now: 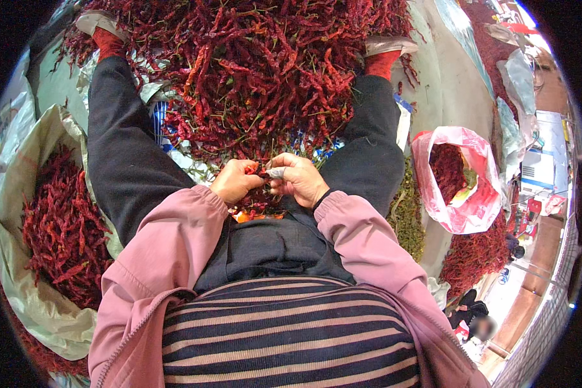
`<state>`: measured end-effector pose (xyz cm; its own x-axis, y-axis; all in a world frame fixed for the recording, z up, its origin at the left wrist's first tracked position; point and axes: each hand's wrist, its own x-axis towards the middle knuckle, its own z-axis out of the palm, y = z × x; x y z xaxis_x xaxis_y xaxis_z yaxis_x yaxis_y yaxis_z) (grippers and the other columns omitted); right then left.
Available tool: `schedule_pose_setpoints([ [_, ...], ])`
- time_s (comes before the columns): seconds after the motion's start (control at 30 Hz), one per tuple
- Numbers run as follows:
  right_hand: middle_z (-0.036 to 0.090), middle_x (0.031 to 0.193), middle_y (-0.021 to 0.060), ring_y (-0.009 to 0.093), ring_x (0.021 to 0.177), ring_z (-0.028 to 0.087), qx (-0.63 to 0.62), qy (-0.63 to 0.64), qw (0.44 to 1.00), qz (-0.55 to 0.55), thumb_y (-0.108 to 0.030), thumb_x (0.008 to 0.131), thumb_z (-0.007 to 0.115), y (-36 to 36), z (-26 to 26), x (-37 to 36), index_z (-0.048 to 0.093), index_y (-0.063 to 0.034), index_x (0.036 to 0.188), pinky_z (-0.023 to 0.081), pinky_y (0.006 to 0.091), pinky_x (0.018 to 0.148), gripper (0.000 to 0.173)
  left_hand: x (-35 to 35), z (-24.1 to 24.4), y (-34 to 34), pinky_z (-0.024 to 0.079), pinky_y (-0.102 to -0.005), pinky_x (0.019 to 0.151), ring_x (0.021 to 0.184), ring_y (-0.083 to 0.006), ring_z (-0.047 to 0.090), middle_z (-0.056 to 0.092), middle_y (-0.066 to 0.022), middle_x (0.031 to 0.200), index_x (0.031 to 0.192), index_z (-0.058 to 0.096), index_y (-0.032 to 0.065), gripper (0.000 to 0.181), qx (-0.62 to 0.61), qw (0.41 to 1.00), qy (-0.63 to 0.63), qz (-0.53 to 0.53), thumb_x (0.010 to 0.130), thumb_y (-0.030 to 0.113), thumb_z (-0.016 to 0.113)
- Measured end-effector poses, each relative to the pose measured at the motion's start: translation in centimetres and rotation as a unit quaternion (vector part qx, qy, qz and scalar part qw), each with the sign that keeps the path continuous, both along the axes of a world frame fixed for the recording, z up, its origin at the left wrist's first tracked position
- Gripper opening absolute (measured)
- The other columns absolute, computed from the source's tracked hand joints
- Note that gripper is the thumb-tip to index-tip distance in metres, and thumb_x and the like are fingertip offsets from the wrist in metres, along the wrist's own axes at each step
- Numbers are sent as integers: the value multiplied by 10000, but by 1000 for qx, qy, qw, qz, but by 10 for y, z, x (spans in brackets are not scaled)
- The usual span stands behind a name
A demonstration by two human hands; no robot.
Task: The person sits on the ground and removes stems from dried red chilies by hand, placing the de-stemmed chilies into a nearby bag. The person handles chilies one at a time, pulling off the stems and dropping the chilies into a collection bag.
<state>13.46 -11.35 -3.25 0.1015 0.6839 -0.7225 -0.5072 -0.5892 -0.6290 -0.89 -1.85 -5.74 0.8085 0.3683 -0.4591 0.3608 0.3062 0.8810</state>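
Note:
My left hand (236,180) holds a dried red chili pepper (252,168) between thumb and fingers, above my lap. Close against it, at the right, is my right hand (298,178), its thumb and fingers pinched at the same chili; a grey covering wraps one fingertip. Exactly what the right fingertips grip is partly hidden. Beneath both hands lie more dried chilies and an orange-red piece of material (257,216). A large heap of dried red chilies with stems (266,72) spreads between my outstretched legs.
An open woven sack of dried chilies (9,233) stands at the left. At the right are a pink-and-white plastic bag (490,194) with chilies inside, a strip of greenish stems (407,218) and another chili heap (475,254). Part of a person (470,315) shows at the lower right.

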Motion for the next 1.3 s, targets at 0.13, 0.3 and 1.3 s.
schedule_pose_setpoints([
  [0.13,538,732,52,128,602,555,11,42,999,2,-88,794,544,-5,17,0,510,-28,896,514,302,573,123,-7,-5,5,382,-220,545,602,-68,472,556,0,660,797,601,0,159,-31,999,-12,-11,668,94,593],
  [0.3,540,759,90,162,596,583,2,-7,1000,-27,-66,809,513,-8,20,-8,490,23,916,528,316,533,140,-11,-8,12,395,-214,605,652,-59,489,580,18,732,877,617,28,203,1,999,21,-43,681,81,607],
  [1.3,560,681,259,397,691,567,-34,-655,747,111,-60,653,510,-12,-42,100,551,40,721,449,454,657,128,40,4,3,447,-258,497,522,-124,513,517,-33,629,877,502,18,160,-156,978,34,136,756,60,598],
])
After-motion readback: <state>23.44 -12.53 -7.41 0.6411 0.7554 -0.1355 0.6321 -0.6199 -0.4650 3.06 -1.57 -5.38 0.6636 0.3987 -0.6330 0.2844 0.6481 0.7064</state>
